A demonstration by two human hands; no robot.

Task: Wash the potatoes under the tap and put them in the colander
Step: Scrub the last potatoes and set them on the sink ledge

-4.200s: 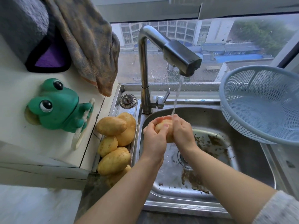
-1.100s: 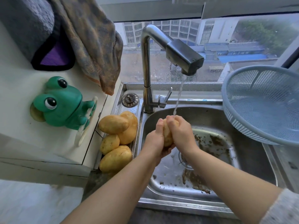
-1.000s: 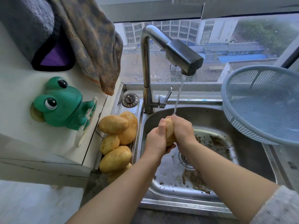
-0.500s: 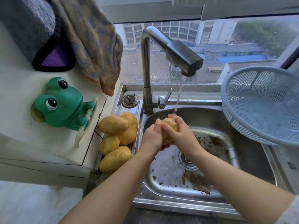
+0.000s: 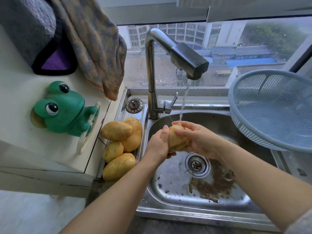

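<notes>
Now we hold one potato under the tap stream, left hand curled round its left side, right hand wrapping its right, over the sink. The colander sits at the sink's right edge, well apart; other potatoes pile beside the left rim.

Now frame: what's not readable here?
Head view only.
Held potato: mostly covered by left hand and right hand.
Colander: right part cut off by frame edge.
Potato pile: lower ones hidden by upper ones, count uncertain.
</notes>
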